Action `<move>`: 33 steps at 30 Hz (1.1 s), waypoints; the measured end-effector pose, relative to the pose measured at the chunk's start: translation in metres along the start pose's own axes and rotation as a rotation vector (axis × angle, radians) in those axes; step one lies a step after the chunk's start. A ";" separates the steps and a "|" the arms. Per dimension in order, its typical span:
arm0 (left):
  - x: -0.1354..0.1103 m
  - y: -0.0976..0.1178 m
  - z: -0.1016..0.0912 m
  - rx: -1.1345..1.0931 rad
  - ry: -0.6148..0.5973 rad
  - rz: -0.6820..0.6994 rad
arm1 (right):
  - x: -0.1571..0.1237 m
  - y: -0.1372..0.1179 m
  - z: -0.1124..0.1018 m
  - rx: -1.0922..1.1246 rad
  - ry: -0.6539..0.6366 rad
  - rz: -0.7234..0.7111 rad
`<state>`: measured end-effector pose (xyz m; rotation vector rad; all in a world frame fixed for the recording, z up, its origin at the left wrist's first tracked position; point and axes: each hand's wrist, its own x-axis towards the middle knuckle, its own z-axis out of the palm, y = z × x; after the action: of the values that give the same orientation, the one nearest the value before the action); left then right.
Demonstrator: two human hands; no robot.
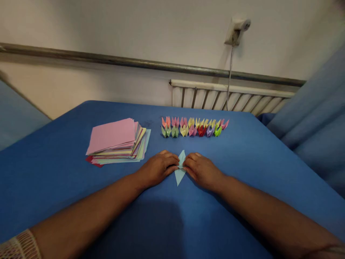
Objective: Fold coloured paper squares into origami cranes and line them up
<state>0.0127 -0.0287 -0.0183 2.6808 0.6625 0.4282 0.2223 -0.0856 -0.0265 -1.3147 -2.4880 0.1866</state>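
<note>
A light blue folded paper piece (180,172) lies on the blue table (242,165), shaped like a narrow kite with points toward and away from me. My left hand (157,168) presses its left side with curled fingers. My right hand (201,169) pinches its right side the same way. Both sets of fingertips meet at the paper's middle.
A stack of coloured paper sheets (115,142), pink on top, sits to the left of my hands. Two rows of several small folded paper figures (194,127) stand beyond them. A radiator (226,97) and a wall rail (107,59) lie behind the table.
</note>
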 end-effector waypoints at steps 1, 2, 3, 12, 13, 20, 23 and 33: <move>0.001 0.000 0.001 -0.008 0.008 -0.021 | 0.000 -0.001 0.000 -0.002 0.008 0.005; 0.002 0.000 0.002 -0.018 0.020 -0.048 | 0.000 -0.001 0.000 0.000 0.018 0.019; 0.004 0.001 0.002 -0.030 0.032 -0.078 | 0.000 -0.002 0.001 0.011 0.030 0.042; 0.013 0.008 0.008 -0.017 0.140 -0.261 | 0.004 0.000 0.006 0.153 0.093 0.265; 0.013 0.008 0.009 0.002 0.146 -0.274 | 0.004 0.000 0.005 0.156 0.097 0.278; 0.009 0.006 0.008 0.055 0.150 -0.278 | -0.003 -0.005 0.001 -0.039 0.008 0.153; 0.006 0.005 0.009 0.064 0.147 -0.206 | -0.006 -0.009 -0.001 -0.139 -0.046 0.093; 0.000 0.010 0.007 0.242 0.019 -0.104 | -0.011 -0.017 -0.001 -0.183 -0.045 0.095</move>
<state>0.0189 -0.0393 -0.0206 2.8528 0.9078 0.3673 0.2152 -0.1045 -0.0237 -1.5185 -2.5323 0.0101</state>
